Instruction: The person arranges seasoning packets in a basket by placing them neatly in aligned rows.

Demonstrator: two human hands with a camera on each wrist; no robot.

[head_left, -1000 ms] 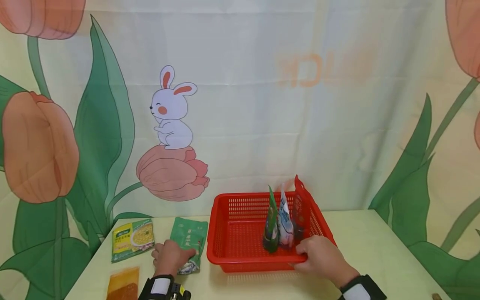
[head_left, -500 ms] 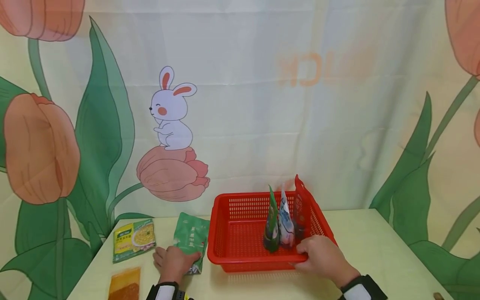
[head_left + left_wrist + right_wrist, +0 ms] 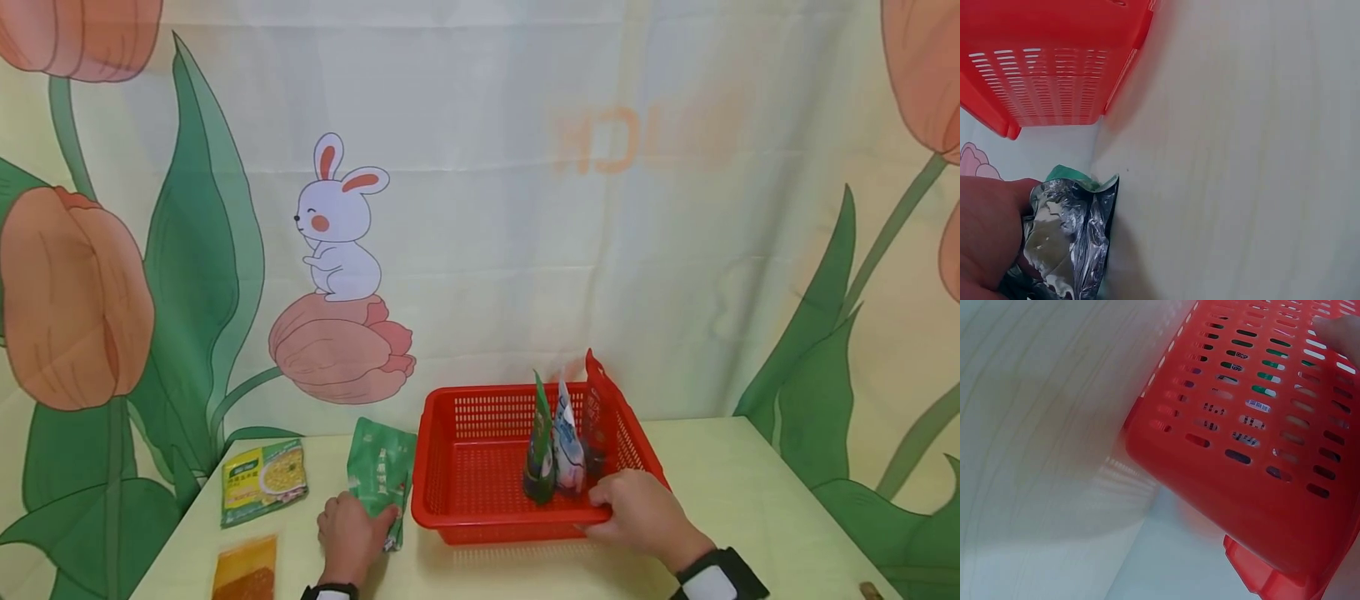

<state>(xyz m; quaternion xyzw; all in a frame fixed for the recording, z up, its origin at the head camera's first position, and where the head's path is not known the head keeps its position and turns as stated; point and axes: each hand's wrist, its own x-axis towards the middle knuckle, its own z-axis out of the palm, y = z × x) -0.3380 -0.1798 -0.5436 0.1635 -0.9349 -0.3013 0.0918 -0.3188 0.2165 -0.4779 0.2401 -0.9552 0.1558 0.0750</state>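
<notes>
My left hand [image 3: 351, 533] grips the lower part of a green food pouch [image 3: 380, 462], thumb on its right side, left of the red plastic basket. In the left wrist view the crinkled silvery end of the pouch [image 3: 1069, 240] shows beside the hand, tilted off the table. With its fingers curled over the front right rim, my right hand [image 3: 643, 510] holds the red basket [image 3: 487, 527]. Inside the basket's right half stand a green packet [image 3: 539, 458], a white-and-blue packet [image 3: 568, 454] and a red packet [image 3: 597, 417], side by side and upright.
Left of my left hand, a yellow-green soup packet [image 3: 264, 482] lies flat on the pale table [image 3: 735, 500]. Nearer the front is a clear packet with orange-brown contents [image 3: 245, 570]. A printed cloth [image 3: 487, 208] hangs along the table's back edge.
The green pouch has gone from lying flat to a more tilted, bunched pose as my left hand closed on its lower part. My right hand and the basket stay put.
</notes>
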